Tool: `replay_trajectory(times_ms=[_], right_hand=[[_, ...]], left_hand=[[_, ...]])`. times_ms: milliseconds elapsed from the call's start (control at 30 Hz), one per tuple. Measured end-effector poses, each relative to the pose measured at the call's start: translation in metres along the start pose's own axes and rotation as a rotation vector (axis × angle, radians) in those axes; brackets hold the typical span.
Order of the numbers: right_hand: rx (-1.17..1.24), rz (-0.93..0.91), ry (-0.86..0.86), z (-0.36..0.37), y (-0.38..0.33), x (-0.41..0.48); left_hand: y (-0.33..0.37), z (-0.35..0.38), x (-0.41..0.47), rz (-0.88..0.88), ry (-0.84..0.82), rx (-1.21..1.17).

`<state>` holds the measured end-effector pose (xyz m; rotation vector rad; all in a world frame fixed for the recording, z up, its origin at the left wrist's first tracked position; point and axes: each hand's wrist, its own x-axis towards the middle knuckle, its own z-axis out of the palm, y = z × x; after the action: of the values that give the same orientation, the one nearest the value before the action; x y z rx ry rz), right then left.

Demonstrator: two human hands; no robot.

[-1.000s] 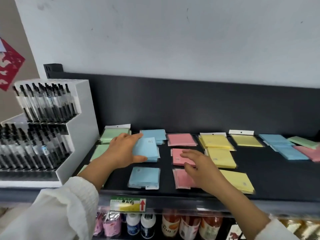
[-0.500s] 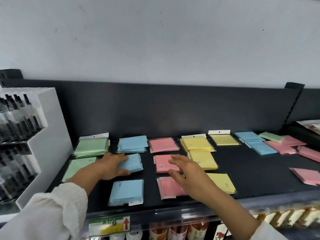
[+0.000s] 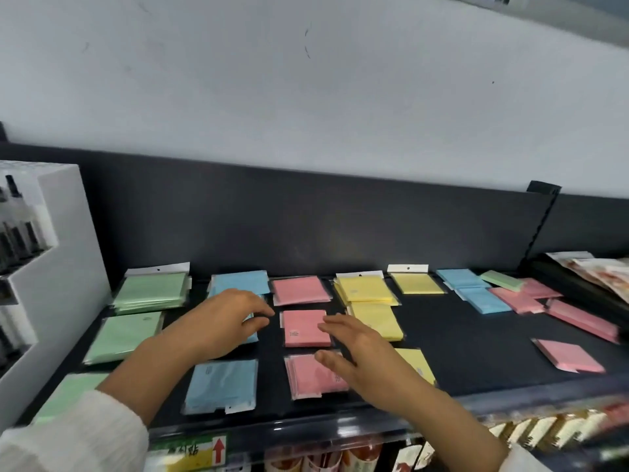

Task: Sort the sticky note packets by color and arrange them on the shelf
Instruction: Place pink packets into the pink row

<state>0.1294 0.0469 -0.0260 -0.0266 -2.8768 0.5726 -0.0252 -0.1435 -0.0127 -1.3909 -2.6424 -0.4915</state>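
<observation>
A pale wall [image 3: 306,97] rises behind a dark back panel [image 3: 306,226], and below it runs a black shelf [image 3: 459,352]. A white pen display [image 3: 68,250] stands at the shelf's left end. A label [image 3: 190,453] with a red arrow sits on the front rail, with bottles [image 3: 306,463] on the level beneath.

The packets lie flat in rows running front to back: green packets [image 3: 149,294] at the far left, then blue packets [image 3: 238,282], pink packets [image 3: 299,289] and yellow packets [image 3: 366,289]. Further right, a mixed heap [image 3: 483,299] of blue, green and pink lies unsorted, and a lone pink packet [image 3: 568,359] sits apart near the front.

The left hand [image 3: 221,321] lies over the middle blue packet with bent fingers; whether it pinches the packet cannot be told. The right hand [image 3: 367,356] is spread with straight fingers above the front two pink packets, holding nothing.
</observation>
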Motion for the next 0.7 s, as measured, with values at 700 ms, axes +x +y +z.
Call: replay_trajectory(times_ms=[700], right_hand=[[-0.062, 0.211, 0.112, -0.120, 0.270, -0.112]], left_hand=[[0.251, 0.102, 0.153, 0.244, -0.021, 0.080]])
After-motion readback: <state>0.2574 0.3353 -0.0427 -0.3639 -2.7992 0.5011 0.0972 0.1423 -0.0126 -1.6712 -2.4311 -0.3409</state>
